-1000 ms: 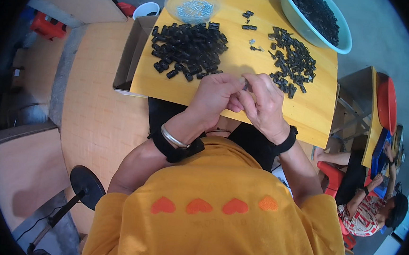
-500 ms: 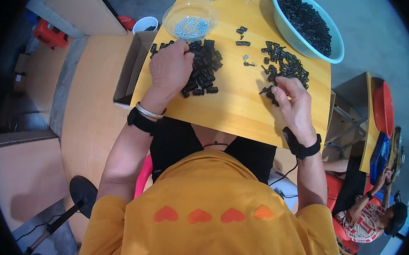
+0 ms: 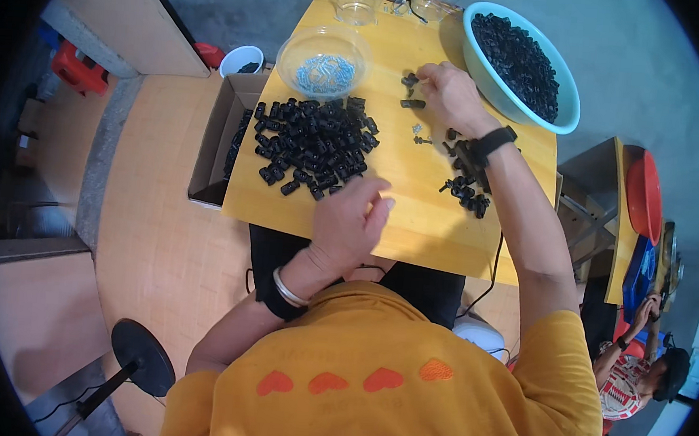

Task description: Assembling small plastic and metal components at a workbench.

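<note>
Far left on the yellow wooden table point(image 3: 414, 214): a heap of short black plastic cylinders point(image 3: 310, 146), with a clear round plastic bowl point(image 3: 325, 40) of small silvery screws point(image 3: 325, 75) just behind. Left hand point(image 3: 349, 222) near the heap's front right; thumb and forefinger tips slightly apart. Right hand point(image 3: 452, 97) reaches across, fingertips at a few small black plastic pieces point(image 3: 409, 80); cannot tell whether its fingers grip one. Second black heap point(image 3: 468, 195) partly under that forearm. Turquoise round basin point(image 3: 566, 103) of black parts, far right.
</note>
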The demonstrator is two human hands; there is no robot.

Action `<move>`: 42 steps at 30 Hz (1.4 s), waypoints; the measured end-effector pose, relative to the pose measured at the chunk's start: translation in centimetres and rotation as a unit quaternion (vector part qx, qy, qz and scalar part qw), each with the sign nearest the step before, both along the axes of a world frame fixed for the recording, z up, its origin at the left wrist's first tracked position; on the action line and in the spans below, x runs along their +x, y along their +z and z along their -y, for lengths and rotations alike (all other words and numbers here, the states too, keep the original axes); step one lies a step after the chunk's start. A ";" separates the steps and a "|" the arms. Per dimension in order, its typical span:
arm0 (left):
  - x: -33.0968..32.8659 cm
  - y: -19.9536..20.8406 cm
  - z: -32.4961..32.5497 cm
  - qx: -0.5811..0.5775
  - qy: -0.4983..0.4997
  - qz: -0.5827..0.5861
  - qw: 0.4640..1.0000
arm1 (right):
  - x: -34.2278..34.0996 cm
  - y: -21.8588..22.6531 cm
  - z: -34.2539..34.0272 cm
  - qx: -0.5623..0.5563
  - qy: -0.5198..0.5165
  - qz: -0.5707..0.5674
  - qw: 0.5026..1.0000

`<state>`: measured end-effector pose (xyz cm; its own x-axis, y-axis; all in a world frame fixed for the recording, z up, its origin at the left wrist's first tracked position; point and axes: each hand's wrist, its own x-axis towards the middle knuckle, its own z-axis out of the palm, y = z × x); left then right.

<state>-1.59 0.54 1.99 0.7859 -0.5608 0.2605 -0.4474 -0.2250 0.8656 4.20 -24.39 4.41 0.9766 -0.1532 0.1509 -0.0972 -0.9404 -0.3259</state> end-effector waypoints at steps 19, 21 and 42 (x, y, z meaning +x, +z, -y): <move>-1.2 -3.3 1.0 -0.063 -0.094 -0.036 0.993 | 3.1 -1.4 1.5 0.016 -0.012 -0.071 0.997; -1.2 -3.5 1.0 -0.068 -0.096 -0.029 0.993 | 2.5 -1.6 2.0 -0.018 0.007 -0.062 0.998; -1.3 -3.2 0.8 -0.063 -0.117 -0.033 0.991 | -0.2 -2.3 0.1 -0.059 0.127 -0.062 0.988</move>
<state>-2.87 -0.26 -1.25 0.6556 -0.6963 0.2920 -0.4158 -0.0101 0.9094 4.04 -24.49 2.13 0.9933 0.1114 0.0301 0.1152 -0.9703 -0.2125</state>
